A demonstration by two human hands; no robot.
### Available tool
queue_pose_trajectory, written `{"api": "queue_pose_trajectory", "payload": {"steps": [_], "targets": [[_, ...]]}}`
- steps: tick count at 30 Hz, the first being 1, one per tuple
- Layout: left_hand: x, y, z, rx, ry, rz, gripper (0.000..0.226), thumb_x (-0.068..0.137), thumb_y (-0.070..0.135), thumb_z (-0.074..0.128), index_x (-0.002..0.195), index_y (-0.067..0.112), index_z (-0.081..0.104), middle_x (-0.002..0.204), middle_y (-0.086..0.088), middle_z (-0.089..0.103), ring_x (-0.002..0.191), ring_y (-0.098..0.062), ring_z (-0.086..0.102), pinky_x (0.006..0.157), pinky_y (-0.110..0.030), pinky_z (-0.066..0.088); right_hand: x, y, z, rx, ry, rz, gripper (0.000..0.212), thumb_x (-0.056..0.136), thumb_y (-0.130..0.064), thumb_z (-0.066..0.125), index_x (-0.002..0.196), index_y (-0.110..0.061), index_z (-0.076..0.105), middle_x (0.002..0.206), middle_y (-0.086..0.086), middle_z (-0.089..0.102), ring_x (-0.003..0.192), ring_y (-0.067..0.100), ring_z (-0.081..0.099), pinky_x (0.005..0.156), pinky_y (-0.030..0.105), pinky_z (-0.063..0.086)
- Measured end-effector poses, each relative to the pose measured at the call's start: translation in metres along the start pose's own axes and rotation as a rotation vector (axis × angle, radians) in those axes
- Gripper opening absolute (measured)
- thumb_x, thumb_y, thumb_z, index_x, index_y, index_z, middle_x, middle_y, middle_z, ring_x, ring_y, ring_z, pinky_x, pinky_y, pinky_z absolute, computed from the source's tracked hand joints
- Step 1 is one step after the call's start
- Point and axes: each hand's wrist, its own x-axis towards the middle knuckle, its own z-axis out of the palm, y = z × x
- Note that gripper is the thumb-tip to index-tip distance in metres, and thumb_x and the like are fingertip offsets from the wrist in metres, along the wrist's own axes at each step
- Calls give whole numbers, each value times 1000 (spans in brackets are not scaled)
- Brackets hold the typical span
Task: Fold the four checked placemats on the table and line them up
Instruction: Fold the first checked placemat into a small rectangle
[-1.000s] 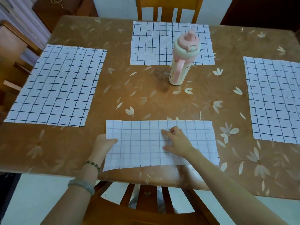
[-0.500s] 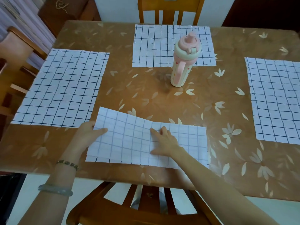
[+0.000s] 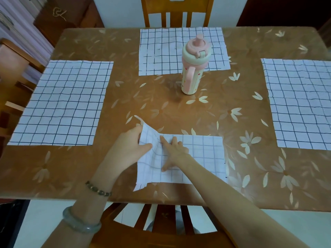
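The near placemat (image 3: 197, 154) lies at the worktop's (image 3: 179, 111) front edge, under both hands. The left hand (image 3: 130, 145) pinches its raised left end, lifting that corner off the surface. The right hand (image 3: 174, 151) lies flat, fingers spread, pressing the cloth's middle down. Three other placemats lie flat: left (image 3: 62, 102), far (image 3: 161, 49), right (image 3: 299, 102).

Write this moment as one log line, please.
step: second fold, near placemat | left hand: grips lifted left end | right hand: presses middle flat | other three placemats: unfolded
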Motion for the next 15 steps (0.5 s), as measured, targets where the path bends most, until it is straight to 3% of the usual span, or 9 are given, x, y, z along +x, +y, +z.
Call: {"api": "queue_pose_trajectory", "payload": {"steps": [3,8,11,13,15], "targets": [[1,9,9,69,-35,14,29,84,26,62,112,29,55,89,-4,70,78,-20,67,74,-48,54,0,-5,-3,-46,-20,30,139,56,-50,85,144,-40,-22,148,8,12,126,31,34,81,43,49],[2,9,13,60,-19,-36,26,84,26,58,110,22,53,98,-8,69,86,-24,66,77,-50,54,3,-11,-2,-73,-32,69,139,57,-47,86,144,-38,-23,145,7,13,125,29,34,77,43,50],[1,18,21,22,-42,5,30,88,24,57,116,29,52,99,-5,68,87,-23,66,78,-46,54,6,-5,-1,20,-27,16,137,57,-48,85,145,-39,-20,146,9,13,129,32,30,87,49,46],[1,26,32,-22,-38,37,30,89,22,57,119,28,51,99,-2,67,86,-21,65,75,-42,52,1,11,0,354,4,-31,128,57,-50,83,149,-35,-4,142,10,23,128,32,33,100,53,39],[5,32,47,-78,-28,48,38,90,23,57,127,27,49,101,1,66,84,-16,64,70,-34,51,-17,34,-1,941,160,-25,91,67,-43,79,143,-26,31,124,6,44,115,25,49,99,43,44]]}}
